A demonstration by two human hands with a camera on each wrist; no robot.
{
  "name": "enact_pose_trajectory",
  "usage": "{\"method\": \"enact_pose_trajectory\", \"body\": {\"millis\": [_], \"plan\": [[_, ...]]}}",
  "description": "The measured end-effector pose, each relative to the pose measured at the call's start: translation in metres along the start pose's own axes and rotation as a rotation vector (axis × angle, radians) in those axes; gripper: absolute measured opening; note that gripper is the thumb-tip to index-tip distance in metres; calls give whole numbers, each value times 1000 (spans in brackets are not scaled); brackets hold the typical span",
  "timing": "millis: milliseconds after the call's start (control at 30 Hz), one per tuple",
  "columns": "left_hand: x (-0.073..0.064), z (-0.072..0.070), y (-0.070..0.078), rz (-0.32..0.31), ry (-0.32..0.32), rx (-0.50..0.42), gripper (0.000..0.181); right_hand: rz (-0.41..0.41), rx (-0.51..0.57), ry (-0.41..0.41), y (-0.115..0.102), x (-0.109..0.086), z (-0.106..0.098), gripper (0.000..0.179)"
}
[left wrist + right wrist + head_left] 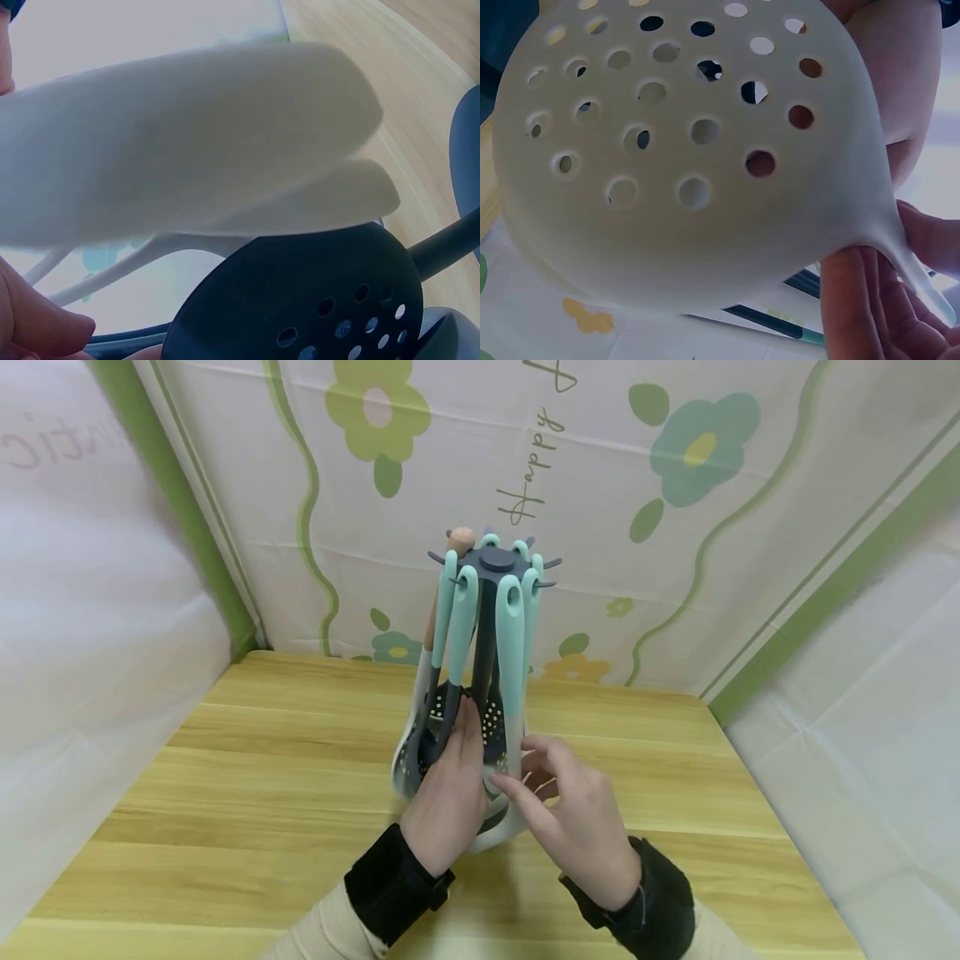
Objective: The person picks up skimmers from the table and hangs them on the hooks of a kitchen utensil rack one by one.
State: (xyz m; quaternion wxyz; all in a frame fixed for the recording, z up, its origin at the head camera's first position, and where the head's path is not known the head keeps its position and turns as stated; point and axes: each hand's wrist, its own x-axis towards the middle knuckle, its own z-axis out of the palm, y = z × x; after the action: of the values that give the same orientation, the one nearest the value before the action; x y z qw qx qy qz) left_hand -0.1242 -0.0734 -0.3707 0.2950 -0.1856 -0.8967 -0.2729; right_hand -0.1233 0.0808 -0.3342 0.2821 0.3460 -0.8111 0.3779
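A dark utensil stand (486,627) rises from the table, hung round with kitchen tools, most of them mint-handled. My left hand (450,802) reaches in among them at the dark post. In the left wrist view its thumb (56,326) and a finger lie on either side of a dark rod. My right hand (577,802) holds the pale shaft of the front right tool (512,643). The right wrist view shows this as a white skimmer (660,150) full of round holes, its narrow neck between thumb and fingers. The left fingertips are partly hidden.
A dark slotted spoon (300,300) and a broad white tool (187,142) hang close to the left hand. One tool has a wooden handle (461,539). Behind the wooden table (285,777) hangs a flower-printed cloth (465,460).
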Motion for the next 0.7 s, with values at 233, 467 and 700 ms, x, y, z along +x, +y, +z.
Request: {"method": "enact_pose_trajectory", "body": {"millis": [233, 467, 700], "plan": [[-2, -1, -1, -2, -10, -30, 73, 10, 16, -13, -1, 2, 4, 40], [-2, -3, -1, -13, -22, -51, 73, 0, 55, -33, -2, 3, 8, 37], [-2, -7, -1, -63, -67, -124, 75, -47, 82, -38, -1, 3, 12, 33]]}}
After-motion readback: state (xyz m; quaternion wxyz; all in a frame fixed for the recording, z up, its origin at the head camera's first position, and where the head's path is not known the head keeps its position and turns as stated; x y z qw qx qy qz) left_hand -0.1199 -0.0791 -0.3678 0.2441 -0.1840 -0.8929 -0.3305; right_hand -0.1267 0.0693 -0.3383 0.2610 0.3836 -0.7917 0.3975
